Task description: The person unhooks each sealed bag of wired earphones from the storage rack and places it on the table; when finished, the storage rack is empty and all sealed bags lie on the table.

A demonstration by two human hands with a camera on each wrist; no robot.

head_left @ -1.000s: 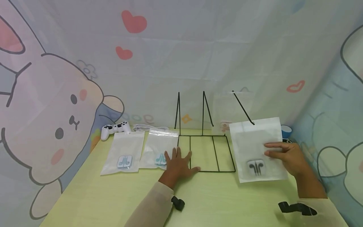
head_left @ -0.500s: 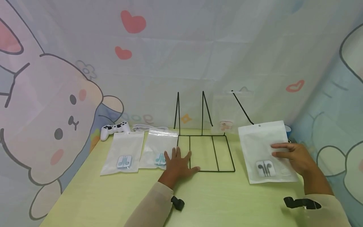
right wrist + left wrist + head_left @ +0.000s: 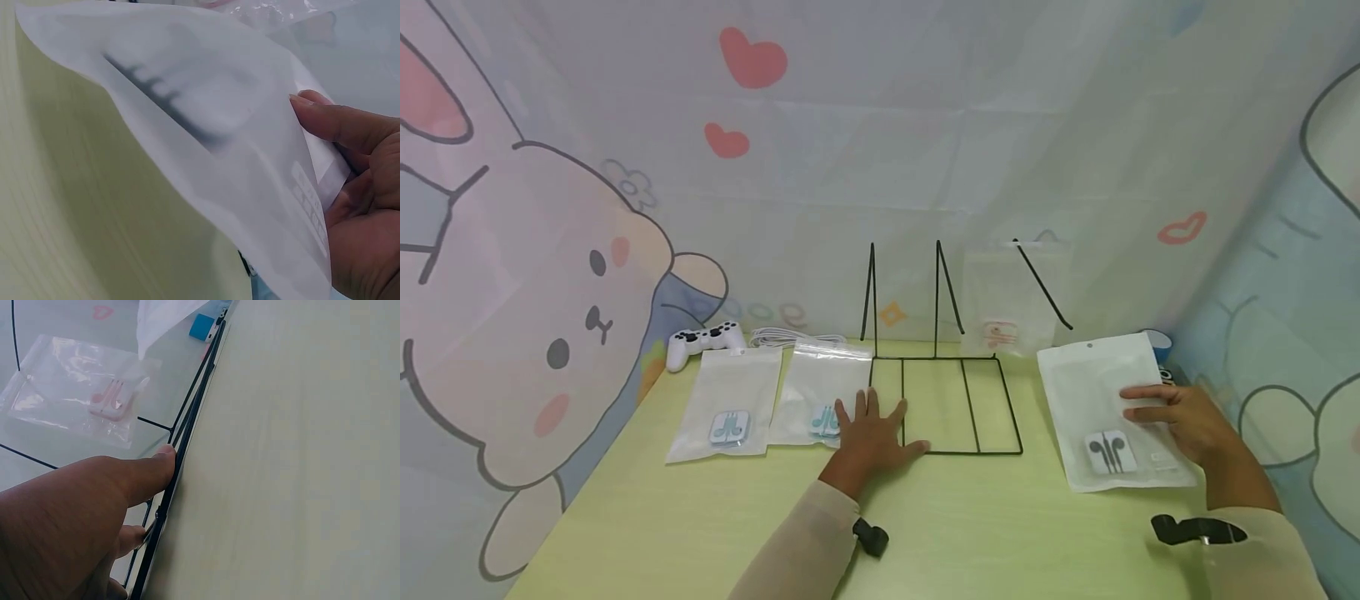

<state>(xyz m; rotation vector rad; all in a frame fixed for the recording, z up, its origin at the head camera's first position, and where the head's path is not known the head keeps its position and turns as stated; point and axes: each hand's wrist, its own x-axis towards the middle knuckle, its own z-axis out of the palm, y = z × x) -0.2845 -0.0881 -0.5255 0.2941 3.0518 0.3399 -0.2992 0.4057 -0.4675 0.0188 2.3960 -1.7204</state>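
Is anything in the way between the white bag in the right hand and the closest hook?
No, I see nothing between the white bag and the tip of that black hook. A clear bag seems to hang farther back on the same hook.

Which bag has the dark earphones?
The bag in the right hand: its earphones are dark grey; the two bags lying on the table hold light-blue ones, the hanging bag pinkish ones.

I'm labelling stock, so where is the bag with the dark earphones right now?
On the right of the head view, the bag is held near its right edge by the right hand, just right of the rack.
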